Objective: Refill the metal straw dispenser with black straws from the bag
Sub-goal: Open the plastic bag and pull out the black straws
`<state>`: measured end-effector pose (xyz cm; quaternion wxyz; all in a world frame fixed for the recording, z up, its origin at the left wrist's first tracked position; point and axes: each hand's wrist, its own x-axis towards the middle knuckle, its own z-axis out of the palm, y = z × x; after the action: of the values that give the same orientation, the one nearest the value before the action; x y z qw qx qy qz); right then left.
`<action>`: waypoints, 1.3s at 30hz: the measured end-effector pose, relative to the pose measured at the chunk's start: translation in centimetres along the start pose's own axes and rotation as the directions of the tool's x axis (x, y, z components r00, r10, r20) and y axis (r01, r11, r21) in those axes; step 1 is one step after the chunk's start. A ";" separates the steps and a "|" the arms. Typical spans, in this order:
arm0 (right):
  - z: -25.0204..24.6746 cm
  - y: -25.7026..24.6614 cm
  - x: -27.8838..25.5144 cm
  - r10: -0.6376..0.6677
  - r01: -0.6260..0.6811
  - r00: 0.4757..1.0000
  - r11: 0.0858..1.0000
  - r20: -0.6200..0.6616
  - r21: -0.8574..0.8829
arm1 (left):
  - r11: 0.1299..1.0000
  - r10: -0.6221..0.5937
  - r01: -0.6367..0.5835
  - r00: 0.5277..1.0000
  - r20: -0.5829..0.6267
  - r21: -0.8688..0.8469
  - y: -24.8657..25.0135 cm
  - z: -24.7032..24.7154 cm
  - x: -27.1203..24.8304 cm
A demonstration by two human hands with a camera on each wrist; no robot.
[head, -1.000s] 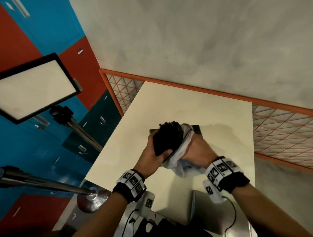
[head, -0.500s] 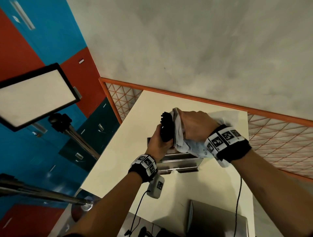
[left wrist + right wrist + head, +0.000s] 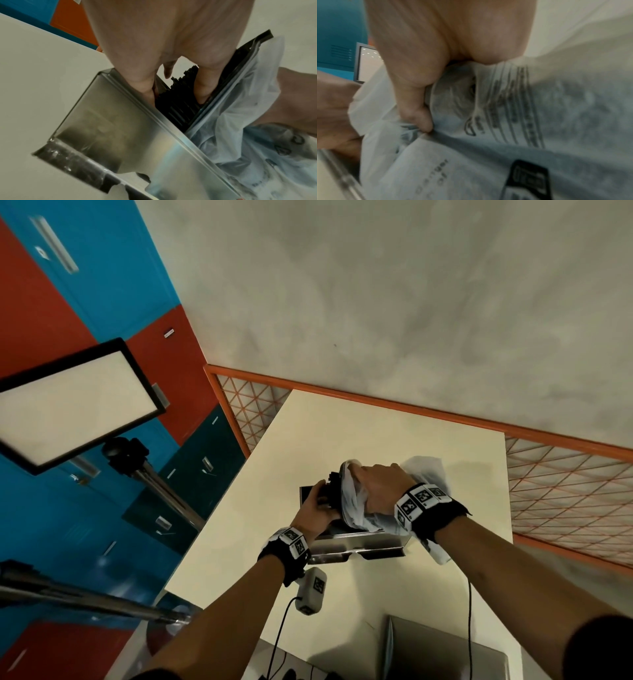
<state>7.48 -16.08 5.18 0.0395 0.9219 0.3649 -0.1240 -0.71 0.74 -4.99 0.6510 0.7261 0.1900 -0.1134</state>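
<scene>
Both hands at frame centre: left hand point(image 3: 313, 510) grips the black straws point(image 3: 178, 106) over the metal dispenser point(image 3: 356, 542); right hand point(image 3: 376, 491) clutches the plastic bag point(image 3: 505, 135) above the counter point(image 3: 342, 433).

Right hand point(image 3: 426, 54) fills the top of the frame, thumb and fingers point(image 3: 418, 119) curled in and pinching a bunched fold of the bag point(image 3: 539, 108). Bag is translucent white plastic with blurred dark print lines and a black label patch low right, covering most of the view. Left hand point(image 3: 332, 108) at the left edge touching the bag; a metal edge of the dispenser point(image 3: 339, 174) shows bottom left.
</scene>
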 end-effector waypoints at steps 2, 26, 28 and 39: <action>0.6 0.2 0.0 -0.008 0.007 1.000 1.000 -0.020 -0.015 | 1.000 0.022 -0.022 1.000 0.002 0.021 0.0 -0.1 -0.3; 1.7 1.4 -0.9 -0.086 0.088 0.993 0.996 0.085 -0.025 | 0.905 0.148 -0.217 0.967 0.207 0.367 -0.9 -0.4 -1.4; 1.8 1.4 -1.0 -0.110 0.116 0.989 0.991 0.095 -0.059 | 0.900 0.143 -0.208 0.971 0.191 0.382 -0.8 -0.4 -1.5; 1.6 0.0 0.4 -0.087 0.118 0.975 0.982 0.203 -0.147 | 0.839 0.198 -0.230 0.973 0.117 0.493 -1.1 0.9 -0.8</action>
<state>7.40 -16.07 3.58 0.1420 0.8791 0.4150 -0.1867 -1.84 -0.20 -5.79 0.4533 0.8833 0.0514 -0.1081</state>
